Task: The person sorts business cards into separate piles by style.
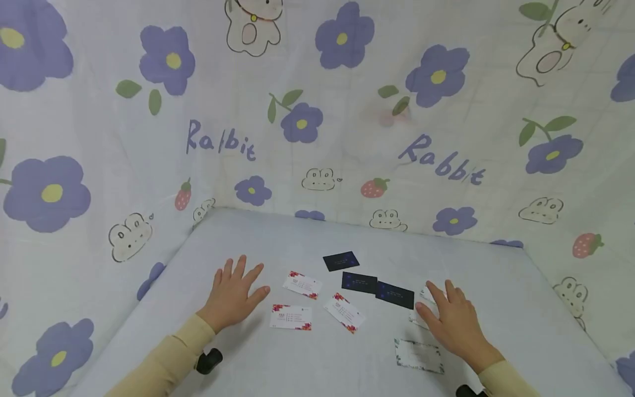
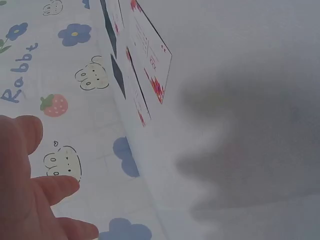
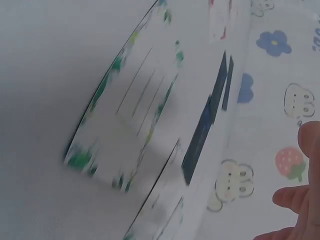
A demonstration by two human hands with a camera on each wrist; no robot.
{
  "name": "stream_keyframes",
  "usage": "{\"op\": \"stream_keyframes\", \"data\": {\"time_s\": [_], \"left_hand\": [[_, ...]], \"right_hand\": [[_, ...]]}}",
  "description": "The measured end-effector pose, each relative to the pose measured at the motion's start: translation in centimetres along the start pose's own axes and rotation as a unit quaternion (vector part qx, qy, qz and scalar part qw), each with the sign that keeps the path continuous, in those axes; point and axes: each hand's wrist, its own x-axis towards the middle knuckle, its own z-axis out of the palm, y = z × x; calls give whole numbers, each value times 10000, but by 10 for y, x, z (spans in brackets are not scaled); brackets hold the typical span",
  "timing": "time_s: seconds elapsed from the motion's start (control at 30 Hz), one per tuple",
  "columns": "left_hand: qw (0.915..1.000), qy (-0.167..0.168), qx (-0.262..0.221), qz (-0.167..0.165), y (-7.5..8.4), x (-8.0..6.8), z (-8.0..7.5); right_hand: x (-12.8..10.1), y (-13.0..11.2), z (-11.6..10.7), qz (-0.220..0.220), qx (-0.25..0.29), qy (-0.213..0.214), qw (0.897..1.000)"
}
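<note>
My left hand (image 1: 232, 295) hovers over the table with its fingers spread, left of three white business cards with red floral corners (image 1: 291, 317). Nothing is in its grasp. On the other side, my right hand (image 1: 455, 321) is held above white cards with green leafy borders, fingers apart and holding nothing. It partly covers two of these; the nearest leafy card (image 1: 419, 356) lies in full view below it. Between the hands are three black business cards (image 1: 359, 282), two of them end to end. The right wrist view shows a leafy card (image 3: 125, 105) with printed lines up close.
A pale cloth covers the tabletop (image 1: 198, 364). Fabric curtains (image 1: 342, 149) printed with purple flowers, rabbits and strawberries rise behind the table and at both sides. A dark wrist device (image 1: 209, 361) sits under the left sleeve.
</note>
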Motion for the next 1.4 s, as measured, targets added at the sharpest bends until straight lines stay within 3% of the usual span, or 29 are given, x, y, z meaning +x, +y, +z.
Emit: {"op": "stream_keyframes", "data": {"time_s": [0.13, 0.27, 0.37, 0.47, 0.57, 0.67, 0.77, 0.83, 0.9, 1.0, 1.13, 1.27, 1.4], "left_hand": [[9991, -59, -415, -31, 2, 1, -2], [9890, -283, -1424, -287, 6, 3, -2], [9693, -510, -2287, -750, 9, 5, -3], [9400, -796, -3083, -1224, 9, 8, -2], [9069, -1128, -3730, -1605, 7, 10, -2], [8763, -1386, -4205, -1898, 4, 15, -1], [8401, -1515, -4722, -2197, 3, 28, 5], [8192, -1537, -4990, -2374, 3, 39, 11], [8061, -1527, -5141, -2501, 5, 49, 17], [7996, -1483, -5185, -2641, 7, 60, 25], [7950, -1462, -5187, -2787, 8, 64, 31], [7883, -1485, -5227, -2887, 6, 59, 27], [7837, -1555, -5285, -2869, 5, 52, 17]], "right_hand": [[8, -18, 3, -146, 705, -297, 9970], [18, -46, 7, -1, 1445, -830, 9860], [26, -67, 10, 318, 1994, -1154, 9726], [34, -84, 15, 744, 2651, -1350, 9518], [43, -93, 22, 1172, 3513, -1600, 9150], [53, -97, 31, 1587, 4408, -1938, 8619], [62, -101, 41, 1910, 5151, -2205, 8060], [68, -105, 48, 2030, 5536, -2300, 7742], [73, -111, 54, 2158, 5832, -2328, 7477], [79, -118, 63, 2336, 6172, -2288, 7156], [81, -124, 71, 2592, 6359, -2233, 6918], [78, -129, 72, 2673, 6321, -2442, 6851], [75, -136, 70, 2496, 6214, -2740, 6903]]}}
